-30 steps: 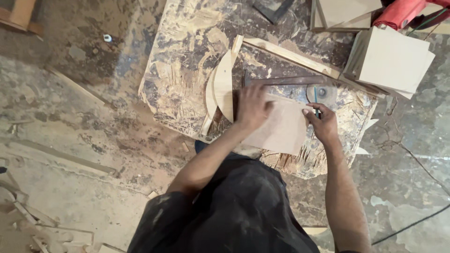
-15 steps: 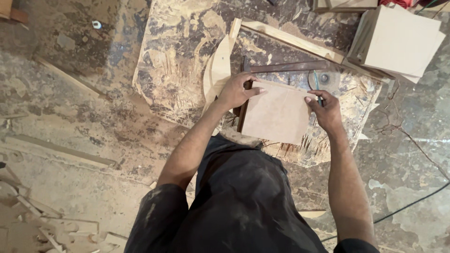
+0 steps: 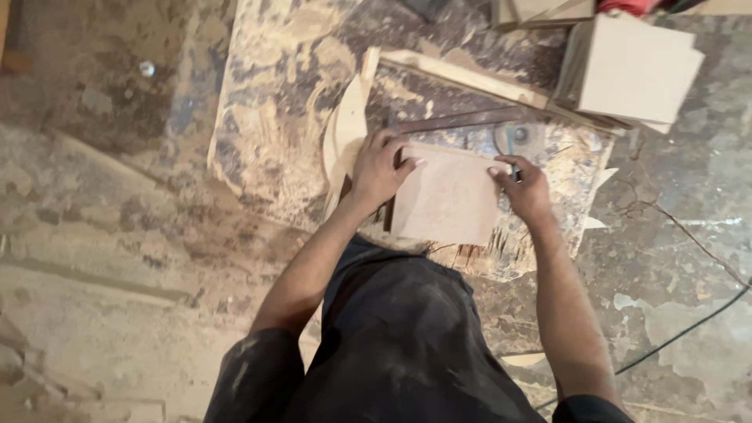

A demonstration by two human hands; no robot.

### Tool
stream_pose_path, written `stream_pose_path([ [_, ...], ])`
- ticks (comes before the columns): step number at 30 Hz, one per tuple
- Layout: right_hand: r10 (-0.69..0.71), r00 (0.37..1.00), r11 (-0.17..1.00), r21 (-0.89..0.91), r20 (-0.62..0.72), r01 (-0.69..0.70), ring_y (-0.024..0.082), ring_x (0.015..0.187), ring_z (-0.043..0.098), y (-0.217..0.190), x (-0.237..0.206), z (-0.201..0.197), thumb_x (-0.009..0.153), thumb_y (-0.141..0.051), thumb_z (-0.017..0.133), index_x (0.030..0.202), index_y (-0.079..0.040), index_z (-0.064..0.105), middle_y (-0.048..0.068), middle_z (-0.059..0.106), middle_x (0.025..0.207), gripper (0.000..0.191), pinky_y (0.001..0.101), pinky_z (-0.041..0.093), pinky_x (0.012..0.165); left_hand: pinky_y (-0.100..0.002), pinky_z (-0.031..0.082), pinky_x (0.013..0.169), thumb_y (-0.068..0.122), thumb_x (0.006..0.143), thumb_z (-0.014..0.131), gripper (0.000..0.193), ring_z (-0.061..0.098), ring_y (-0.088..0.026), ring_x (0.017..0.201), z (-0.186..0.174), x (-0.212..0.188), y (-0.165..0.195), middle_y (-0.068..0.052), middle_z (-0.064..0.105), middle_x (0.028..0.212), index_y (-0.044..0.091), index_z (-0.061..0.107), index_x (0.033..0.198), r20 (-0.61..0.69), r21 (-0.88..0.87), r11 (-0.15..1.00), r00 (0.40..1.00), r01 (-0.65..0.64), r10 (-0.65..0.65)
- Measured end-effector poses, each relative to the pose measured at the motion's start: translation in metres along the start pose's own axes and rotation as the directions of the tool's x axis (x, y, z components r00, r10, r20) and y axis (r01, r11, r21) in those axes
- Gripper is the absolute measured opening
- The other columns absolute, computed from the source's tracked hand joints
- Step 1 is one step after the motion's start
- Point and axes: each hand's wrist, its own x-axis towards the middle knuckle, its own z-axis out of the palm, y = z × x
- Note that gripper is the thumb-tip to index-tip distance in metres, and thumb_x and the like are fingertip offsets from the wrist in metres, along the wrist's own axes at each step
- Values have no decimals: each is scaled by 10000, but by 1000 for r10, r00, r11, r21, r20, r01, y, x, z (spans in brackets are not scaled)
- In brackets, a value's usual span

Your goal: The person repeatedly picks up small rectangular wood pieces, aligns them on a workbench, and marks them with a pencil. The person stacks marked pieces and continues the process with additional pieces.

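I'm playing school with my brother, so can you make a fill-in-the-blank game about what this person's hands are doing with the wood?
1. Both hands press on a flat, square wooden ____ lying on the worn board.
2. The left hand rests on the panel's ____ edge.
3. The right hand holds a thin ____ at the panel's right edge.
4. The stack of square panels lies at the picture's upper ____.

Missing words: panel; left; pencil; right
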Motion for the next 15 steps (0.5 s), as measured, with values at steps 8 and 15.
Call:
stream_pose_path([
  [8,-87,995,982,161,-54,95,163,728,732,3,-7,-19,899,-285,760,1220,-115,707,117,769,858,367,352,581,666,-515,539,786,356,874,737,437,680,-436,903,0,14,26,-226,713,934,59,659,1185,142,-3,992,982,126,-124],
  [15,-66,996,998,-10,-67,66,252,720,736,3,-19,-40,850,-338,769,1193,-171,742,129,766,830,383,400,565,720,-506,540,773,349,866,720,369,692,-418,883,1,14,44,-213,727,901,70,719,1107,167,53,992,978,118,-125],
])
